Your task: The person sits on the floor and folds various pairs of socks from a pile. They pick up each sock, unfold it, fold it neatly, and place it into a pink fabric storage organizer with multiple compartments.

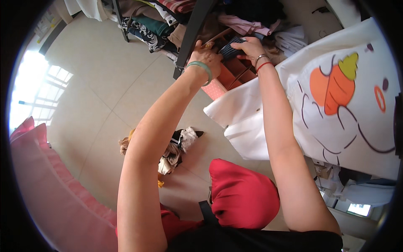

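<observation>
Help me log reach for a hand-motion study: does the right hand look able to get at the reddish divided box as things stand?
Probably yes: the right hand is close by, and nothing seems to block the visible compartments, though it holds a dark striped cloth.

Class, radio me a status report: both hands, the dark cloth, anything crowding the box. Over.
Right hand gripping dark cloth, at compartmented box. Left hand beside it, grip unclear. White printed sheet crowding the box.

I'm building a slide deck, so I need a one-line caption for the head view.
Right hand gripping a dark striped cloth at a divided box, left hand close beside it.
</observation>
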Available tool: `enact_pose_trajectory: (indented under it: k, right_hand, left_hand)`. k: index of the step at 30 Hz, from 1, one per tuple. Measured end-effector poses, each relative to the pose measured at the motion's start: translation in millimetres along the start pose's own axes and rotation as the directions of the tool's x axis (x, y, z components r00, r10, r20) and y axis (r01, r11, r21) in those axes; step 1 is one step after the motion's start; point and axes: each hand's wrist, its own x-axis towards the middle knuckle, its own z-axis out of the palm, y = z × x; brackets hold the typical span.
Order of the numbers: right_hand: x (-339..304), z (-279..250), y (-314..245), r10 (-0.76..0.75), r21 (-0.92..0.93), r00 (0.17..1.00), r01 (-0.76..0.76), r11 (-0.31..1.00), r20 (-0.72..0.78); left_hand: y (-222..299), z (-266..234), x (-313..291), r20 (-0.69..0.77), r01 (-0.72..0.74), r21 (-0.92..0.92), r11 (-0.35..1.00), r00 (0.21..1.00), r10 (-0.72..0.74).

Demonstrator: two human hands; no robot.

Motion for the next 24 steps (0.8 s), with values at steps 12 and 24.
enact_pose_trajectory:
  k: [12,24]
  right_hand:
    - [-18.9,44.5,25.1,-0.476,-0.510,0.870,0.355,0.783,-0.126]
    - [-27.0,36.9,26.5,-0.444,-0.493,0.887,0.331,0.804,-0.129]
  left_hand:
    - [-0.8,-5.7,-8.2,0.017,0.023,-0.044,0.999,1.000,-0.022]
    - [-0.8,-0.1,-13.9,-0.117,-0.026,-0.028,0.999,0.993,0.023]
